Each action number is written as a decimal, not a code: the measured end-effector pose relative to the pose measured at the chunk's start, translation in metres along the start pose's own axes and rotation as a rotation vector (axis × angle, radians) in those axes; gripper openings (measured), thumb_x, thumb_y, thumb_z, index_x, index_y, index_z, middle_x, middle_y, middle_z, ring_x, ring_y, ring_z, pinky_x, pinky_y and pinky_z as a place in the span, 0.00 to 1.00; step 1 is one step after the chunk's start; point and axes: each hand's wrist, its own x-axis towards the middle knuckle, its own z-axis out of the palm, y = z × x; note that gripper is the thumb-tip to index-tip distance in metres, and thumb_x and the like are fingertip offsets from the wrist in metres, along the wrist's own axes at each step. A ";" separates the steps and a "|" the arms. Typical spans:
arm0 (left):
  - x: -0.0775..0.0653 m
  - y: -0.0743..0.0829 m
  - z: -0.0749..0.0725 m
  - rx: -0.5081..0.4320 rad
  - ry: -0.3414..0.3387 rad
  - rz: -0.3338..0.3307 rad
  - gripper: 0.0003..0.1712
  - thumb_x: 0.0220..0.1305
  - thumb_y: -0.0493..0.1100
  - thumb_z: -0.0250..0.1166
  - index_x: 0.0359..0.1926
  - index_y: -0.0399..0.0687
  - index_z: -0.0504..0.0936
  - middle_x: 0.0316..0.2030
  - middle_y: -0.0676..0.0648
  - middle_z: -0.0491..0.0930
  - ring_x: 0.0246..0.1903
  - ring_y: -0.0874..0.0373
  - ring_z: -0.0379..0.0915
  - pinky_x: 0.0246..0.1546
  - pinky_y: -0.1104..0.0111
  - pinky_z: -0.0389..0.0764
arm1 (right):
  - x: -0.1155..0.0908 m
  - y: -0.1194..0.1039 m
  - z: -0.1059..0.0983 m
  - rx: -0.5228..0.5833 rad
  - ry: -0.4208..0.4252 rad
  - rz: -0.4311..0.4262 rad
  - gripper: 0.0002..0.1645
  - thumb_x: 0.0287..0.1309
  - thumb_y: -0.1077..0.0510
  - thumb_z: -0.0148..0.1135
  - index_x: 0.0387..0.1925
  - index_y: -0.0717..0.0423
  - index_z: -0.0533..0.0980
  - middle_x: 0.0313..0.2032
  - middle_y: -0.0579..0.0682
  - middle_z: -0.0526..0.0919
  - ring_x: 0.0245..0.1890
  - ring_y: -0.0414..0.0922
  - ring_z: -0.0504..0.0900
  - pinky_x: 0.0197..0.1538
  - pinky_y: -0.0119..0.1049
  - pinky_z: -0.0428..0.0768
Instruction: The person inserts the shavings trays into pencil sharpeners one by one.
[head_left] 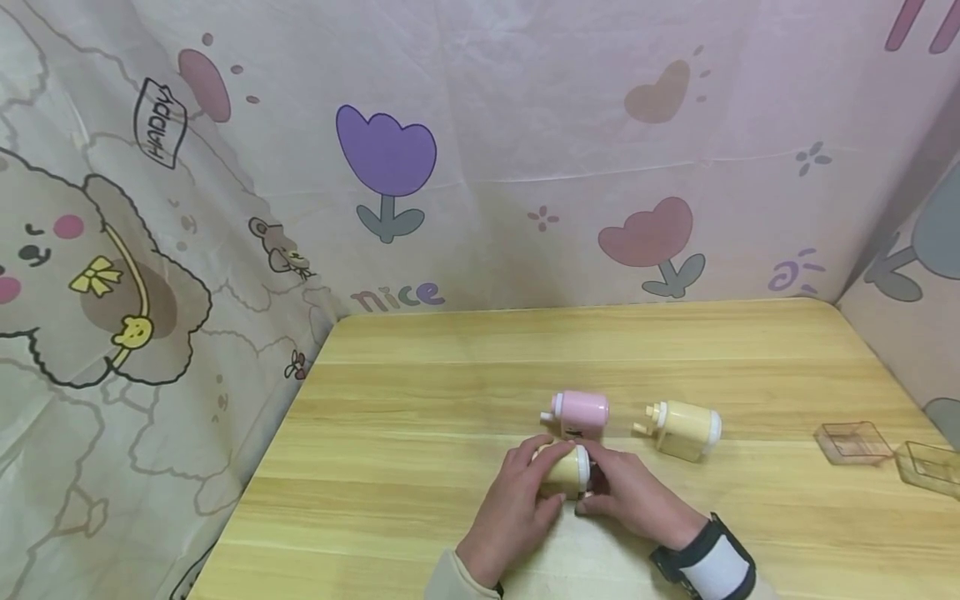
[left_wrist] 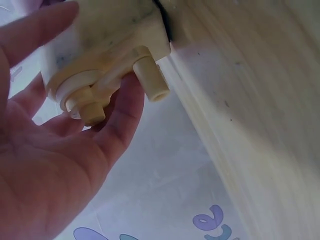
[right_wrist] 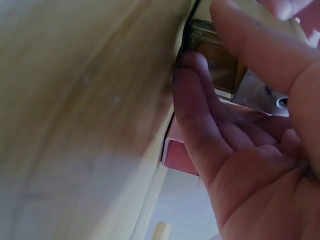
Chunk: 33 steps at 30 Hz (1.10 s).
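Note:
Near the front of the table, both hands are around a yellow crank pencil sharpener with a white end cap. My left hand grips its left side, fingers over the top and thumb low at the front. In the left wrist view the crank handle sticks out past the fingers. From the right, my right hand holds the capped end, with the thumb low beside it. The right wrist view shows a rectangular hollow in the sharpener beside the fingertips; the fingers partly hide it.
A pink crank sharpener stands just behind the hands. Another yellow sharpener is to its right. Toward the table's right edge lie a clear pinkish tray and a clear yellowish tray. Printed cloth hangs behind the table.

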 end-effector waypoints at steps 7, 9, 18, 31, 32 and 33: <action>0.000 -0.003 -0.003 0.006 0.021 -0.007 0.36 0.56 0.38 0.66 0.64 0.68 0.68 0.57 0.56 0.69 0.53 0.57 0.67 0.51 0.62 0.74 | -0.015 0.004 -0.016 0.077 0.010 0.000 0.43 0.44 0.49 0.73 0.61 0.58 0.68 0.34 0.42 0.77 0.30 0.36 0.75 0.33 0.33 0.77; 0.001 -0.005 -0.007 0.007 0.034 -0.028 0.36 0.55 0.36 0.66 0.63 0.66 0.69 0.57 0.55 0.69 0.54 0.56 0.67 0.52 0.61 0.74 | -0.022 0.007 -0.028 0.116 -0.034 0.008 0.36 0.47 0.48 0.71 0.57 0.57 0.71 0.32 0.42 0.77 0.27 0.35 0.73 0.30 0.33 0.75; 0.003 -0.033 -0.021 0.010 0.131 -0.188 0.36 0.55 0.29 0.63 0.64 0.58 0.68 0.60 0.50 0.67 0.57 0.50 0.63 0.55 0.55 0.72 | -0.052 0.032 -0.080 0.418 -0.296 0.032 0.15 0.57 0.59 0.64 0.46 0.60 0.75 0.29 0.46 0.78 0.27 0.40 0.75 0.28 0.36 0.76; 0.006 -0.035 -0.019 0.072 0.229 -0.186 0.45 0.51 0.41 0.68 0.70 0.58 0.60 0.74 0.45 0.48 0.70 0.39 0.40 0.64 0.42 0.50 | -0.090 0.061 -0.133 0.181 -0.068 0.219 0.07 0.65 0.55 0.55 0.39 0.53 0.76 0.33 0.49 0.79 0.29 0.43 0.75 0.31 0.36 0.75; 0.006 -0.032 -0.019 0.069 0.265 -0.153 0.45 0.51 0.42 0.69 0.70 0.56 0.61 0.73 0.45 0.49 0.70 0.41 0.41 0.64 0.43 0.51 | -0.092 0.063 -0.136 0.133 -0.022 0.270 0.09 0.66 0.53 0.56 0.39 0.53 0.76 0.33 0.49 0.79 0.29 0.42 0.75 0.31 0.36 0.75; 0.007 -0.030 -0.018 0.054 0.304 -0.106 0.43 0.51 0.43 0.69 0.69 0.54 0.62 0.71 0.46 0.54 0.69 0.42 0.44 0.64 0.45 0.53 | -0.093 0.065 -0.138 0.083 0.021 0.320 0.12 0.66 0.50 0.55 0.40 0.54 0.76 0.34 0.49 0.79 0.29 0.41 0.75 0.31 0.36 0.75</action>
